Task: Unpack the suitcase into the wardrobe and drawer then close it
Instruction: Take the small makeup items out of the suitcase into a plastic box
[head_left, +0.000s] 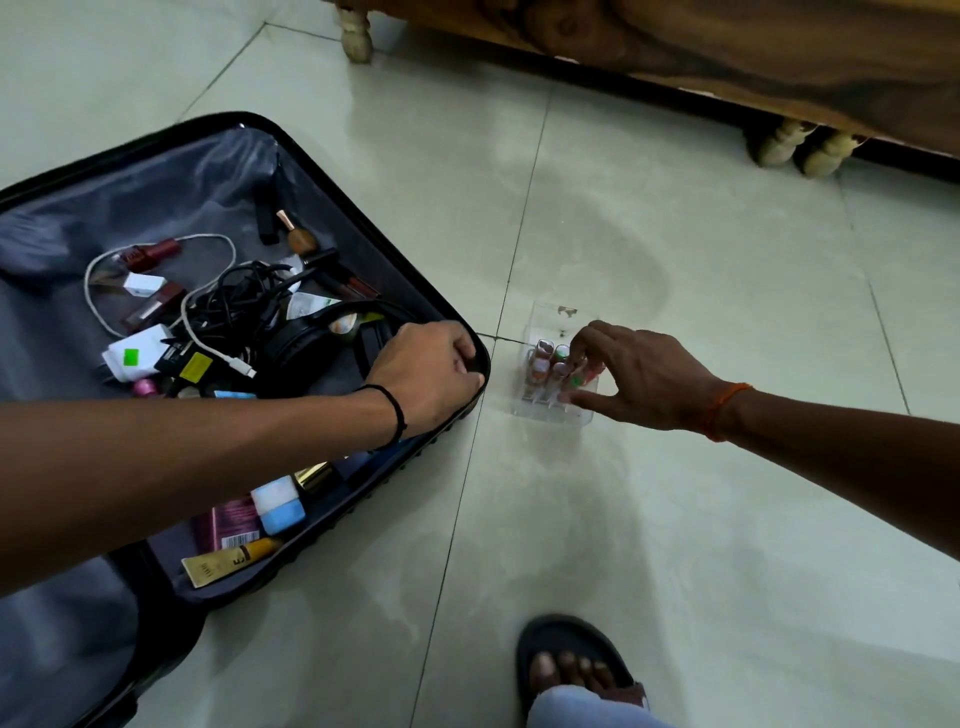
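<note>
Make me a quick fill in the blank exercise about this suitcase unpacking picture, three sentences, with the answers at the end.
1. The left hand grips the rim of the open ____.
2. The right hand reaches into a clear organizer standing on the ____ beside the suitcase.
3. The left wrist wears a ____ band, the right wrist an orange thread.

Missing words: suitcase; floor; black

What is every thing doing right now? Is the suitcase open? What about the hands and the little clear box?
suitcase: open, lying flat on the floor, still full of small items
clear box: upright on the floor, no lid showing, small bottles standing inside
left hand: closed on the suitcase rim
right hand: fingers on the bottles in the clear box
headphones: lying in the suitcase
</note>
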